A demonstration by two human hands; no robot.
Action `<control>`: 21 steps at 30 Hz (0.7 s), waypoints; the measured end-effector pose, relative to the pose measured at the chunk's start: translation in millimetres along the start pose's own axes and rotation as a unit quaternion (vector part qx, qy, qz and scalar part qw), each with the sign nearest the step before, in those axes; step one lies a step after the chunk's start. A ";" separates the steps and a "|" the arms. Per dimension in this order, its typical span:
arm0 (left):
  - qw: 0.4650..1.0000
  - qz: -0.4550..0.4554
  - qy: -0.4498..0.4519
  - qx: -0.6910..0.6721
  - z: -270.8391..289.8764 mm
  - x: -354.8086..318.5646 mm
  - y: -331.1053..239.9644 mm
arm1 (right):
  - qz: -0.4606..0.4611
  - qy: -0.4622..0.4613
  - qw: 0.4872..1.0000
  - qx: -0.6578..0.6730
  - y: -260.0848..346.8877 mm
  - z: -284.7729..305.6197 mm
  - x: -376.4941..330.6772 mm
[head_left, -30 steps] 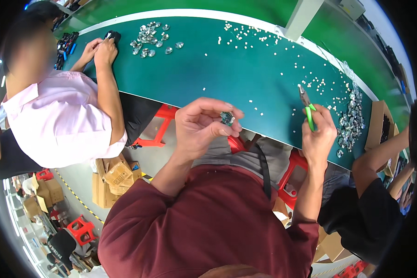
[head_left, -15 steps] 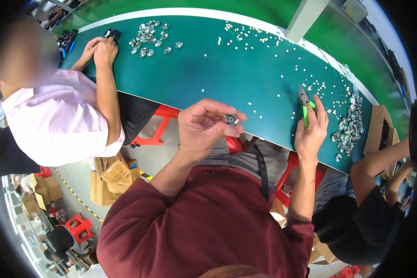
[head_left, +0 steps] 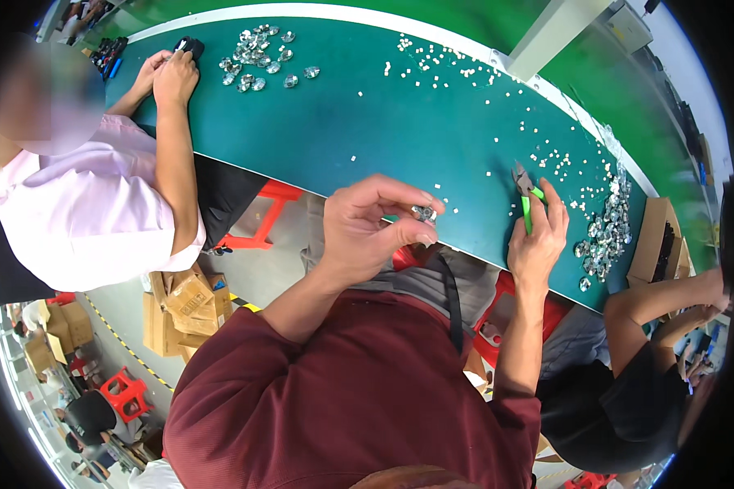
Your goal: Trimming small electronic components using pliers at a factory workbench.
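While the left hand (head_left: 360,232) pinches a small, shiny silver-and-dark part (head_left: 423,213) in a narrow grip between thumb and fingertips, over the near edge of the flat dark green table (head_left: 277,134), the right hand (head_left: 538,244) has its grip around green-handled metal pliers (head_left: 523,181), their head pointing toward the table's far side. Near the right hand, a heap of glassy, rounded pieces (head_left: 602,243) lies at the table's right end, with tiny pale square bits (head_left: 555,155) scattered beyond. Similar glassy pieces form a looser group near a co-worker's hands (head_left: 175,80).
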State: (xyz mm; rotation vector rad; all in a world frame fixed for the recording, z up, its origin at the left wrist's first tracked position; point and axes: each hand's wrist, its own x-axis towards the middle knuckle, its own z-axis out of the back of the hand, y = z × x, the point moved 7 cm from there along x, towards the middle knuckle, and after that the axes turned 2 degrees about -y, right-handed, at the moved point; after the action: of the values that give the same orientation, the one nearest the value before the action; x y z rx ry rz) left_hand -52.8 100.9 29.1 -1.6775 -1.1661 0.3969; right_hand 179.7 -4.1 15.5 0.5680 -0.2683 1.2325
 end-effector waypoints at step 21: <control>0.691 -0.149 -0.127 0.696 245.8 122.8 -47.0 | 0.030 -0.055 0.998 0.022 3.9 -6.9 6.5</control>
State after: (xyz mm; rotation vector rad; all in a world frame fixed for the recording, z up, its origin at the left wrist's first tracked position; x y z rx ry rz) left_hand -194.3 338.6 -5.2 -0.0762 -0.8307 0.9951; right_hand 177.4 5.8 14.0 0.6710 -0.3535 1.2693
